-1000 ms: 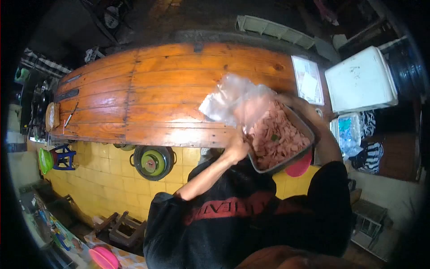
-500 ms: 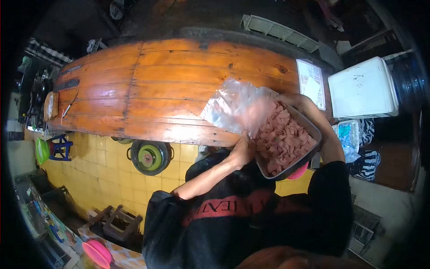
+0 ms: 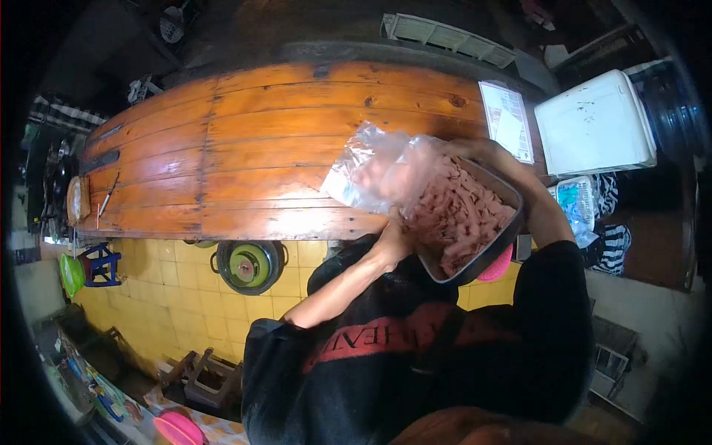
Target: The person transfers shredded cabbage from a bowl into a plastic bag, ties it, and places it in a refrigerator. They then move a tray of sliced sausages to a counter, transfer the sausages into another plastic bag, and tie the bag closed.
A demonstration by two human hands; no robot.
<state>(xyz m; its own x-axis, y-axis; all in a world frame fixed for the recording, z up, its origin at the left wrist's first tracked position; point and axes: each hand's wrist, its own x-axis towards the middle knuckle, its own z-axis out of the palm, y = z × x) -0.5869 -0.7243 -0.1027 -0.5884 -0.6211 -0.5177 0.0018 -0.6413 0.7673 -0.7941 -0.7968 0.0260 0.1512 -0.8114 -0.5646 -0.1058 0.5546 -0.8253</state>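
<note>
A dark rectangular container (image 3: 517, 209) leans toward a clear plastic bag (image 3: 348, 178) at the table's front edge. Pinkish-brown soft pieces, like sliced meat (image 3: 463, 215), fill much of it and lie against the bag's mouth. Pinkish material shows through the bag's film. My left hand (image 3: 391, 245) is closed on the bag's near edge, beside the container's left side. Reaching round the far side, my right hand (image 3: 478, 150) grips the container's far rim, its fingers partly hidden by the bag.
The wooden table (image 3: 282, 148) stretches left, with a knife (image 3: 108, 194) near its left end. Printed paper (image 3: 508, 122) and a white box (image 3: 595, 124) are at the right. On the yellow floor, a dark basin (image 3: 248, 267) holds a green object. A blue stool (image 3: 104, 267) stands left.
The container has tipped further, and its pieces have slid toward the bag, baring more of the right inner wall. More pink shows inside the bag. The whole view has shifted slightly.
</note>
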